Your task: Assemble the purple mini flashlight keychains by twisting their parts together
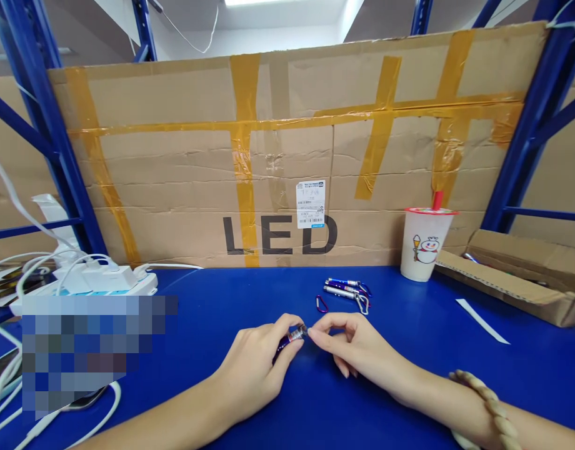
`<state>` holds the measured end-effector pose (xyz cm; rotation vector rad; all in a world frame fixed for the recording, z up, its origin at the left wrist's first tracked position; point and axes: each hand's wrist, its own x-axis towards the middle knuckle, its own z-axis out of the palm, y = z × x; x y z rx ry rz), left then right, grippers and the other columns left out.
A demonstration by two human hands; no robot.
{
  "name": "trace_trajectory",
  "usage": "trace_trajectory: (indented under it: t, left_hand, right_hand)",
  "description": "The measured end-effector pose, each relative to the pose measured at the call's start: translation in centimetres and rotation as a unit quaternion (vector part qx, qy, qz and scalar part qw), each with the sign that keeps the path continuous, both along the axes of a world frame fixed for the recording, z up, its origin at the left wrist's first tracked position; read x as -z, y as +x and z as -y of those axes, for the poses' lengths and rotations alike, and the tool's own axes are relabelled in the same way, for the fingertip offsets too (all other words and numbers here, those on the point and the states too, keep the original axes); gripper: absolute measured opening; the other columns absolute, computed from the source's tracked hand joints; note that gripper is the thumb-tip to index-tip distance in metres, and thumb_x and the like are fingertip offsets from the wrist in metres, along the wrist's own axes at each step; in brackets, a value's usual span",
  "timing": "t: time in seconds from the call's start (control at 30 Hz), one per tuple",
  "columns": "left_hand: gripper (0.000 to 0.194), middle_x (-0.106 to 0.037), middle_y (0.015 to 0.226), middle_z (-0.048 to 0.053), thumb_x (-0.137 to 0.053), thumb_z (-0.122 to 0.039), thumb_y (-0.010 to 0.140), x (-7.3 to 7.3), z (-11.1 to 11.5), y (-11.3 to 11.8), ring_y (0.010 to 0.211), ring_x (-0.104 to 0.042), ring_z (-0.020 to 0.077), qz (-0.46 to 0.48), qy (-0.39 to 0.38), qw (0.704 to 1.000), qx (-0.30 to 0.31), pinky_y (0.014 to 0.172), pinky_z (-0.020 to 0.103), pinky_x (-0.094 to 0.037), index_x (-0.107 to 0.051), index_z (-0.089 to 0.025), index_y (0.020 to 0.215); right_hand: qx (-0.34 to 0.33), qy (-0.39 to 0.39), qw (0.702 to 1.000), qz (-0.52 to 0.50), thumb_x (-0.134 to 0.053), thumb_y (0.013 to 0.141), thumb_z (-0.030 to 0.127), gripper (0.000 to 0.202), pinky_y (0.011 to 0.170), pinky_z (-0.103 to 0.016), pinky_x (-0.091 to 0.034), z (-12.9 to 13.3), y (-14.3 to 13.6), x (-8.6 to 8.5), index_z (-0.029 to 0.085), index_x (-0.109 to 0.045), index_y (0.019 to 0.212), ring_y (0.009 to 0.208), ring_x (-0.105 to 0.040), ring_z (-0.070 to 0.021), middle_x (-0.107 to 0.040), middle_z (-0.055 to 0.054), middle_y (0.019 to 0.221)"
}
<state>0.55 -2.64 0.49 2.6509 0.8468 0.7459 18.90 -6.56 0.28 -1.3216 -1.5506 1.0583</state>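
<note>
A blue tabletop (207, 303) spreads beneath the fingers (334, 321). Beyond them stands a wide cardboard panel (184, 181), crossed with amber tape (243, 165) and lettered LED. Blue metal posts (517, 156) flank it, left and right of the fingers; far above them, a ceiling light (250, 2) glows white.

Your blue tabletop (198, 319), filling the lower frame. On it you have: slim metal pens (341, 292) with clips, grouped right of centre; one loose red carabiner (317, 304), just left of them; one upright white cup (419, 253), red lid, right; one white strip (482, 321), right; one open cardboard box (503, 286), right edge; one white power strip (144, 285), left; white cables (117, 400), lower left.
</note>
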Motion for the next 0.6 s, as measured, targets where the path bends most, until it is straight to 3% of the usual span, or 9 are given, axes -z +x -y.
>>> trace_trajectory:
  t: [0.2, 0.47, 0.6]
  left_hand:
    - [0.021, -0.063, 0.086, -0.002, -0.031, -0.030, 0.091, 0.34, -0.33, 0.03, 0.071, -0.059, 0.0127, -0.005, 0.029, 1.000, 0.004, 0.065, 0.021, -0.041, -0.047, -0.025, 0.105]
    - [0.020, -0.061, 0.080, -0.003, -0.030, -0.025, 0.091, 0.27, -0.29, 0.06, 0.067, -0.057, 0.0109, -0.017, 0.047, 0.998, 0.024, 0.061, 0.020, -0.039, -0.048, -0.024, 0.099]
    - [0.018, -0.062, 0.083, -0.003, -0.032, -0.026, 0.091, 0.24, -0.33, 0.02, 0.069, -0.058, 0.0107, -0.021, 0.036, 0.999, 0.035, 0.062, 0.020, -0.038, -0.049, -0.024, 0.097]
  right_hand:
    - [0.012, 0.009, 0.999, -0.037, -0.061, 0.071, 0.051, 0.043, 0.035, -0.016, -0.028, 0.00, 0.11, -0.17, 0.012, -0.061, 0.090, 0.032, -0.038, -0.0045, -0.046, 0.006, 0.039]
    - [-0.002, 0.020, 0.999, -0.046, -0.065, 0.068, 0.045, 0.036, 0.036, -0.016, -0.031, 0.13, 0.28, 0.07, 0.012, -0.064, 0.082, 0.033, -0.039, -0.0041, -0.046, 0.005, 0.038]
    - [-0.040, 0.029, 0.997, -0.060, -0.067, 0.066, 0.045, 0.035, 0.035, -0.017, -0.033, 0.08, 0.39, 0.51, 0.012, -0.061, 0.075, 0.034, -0.043, -0.0050, -0.051, 0.004, 0.046]
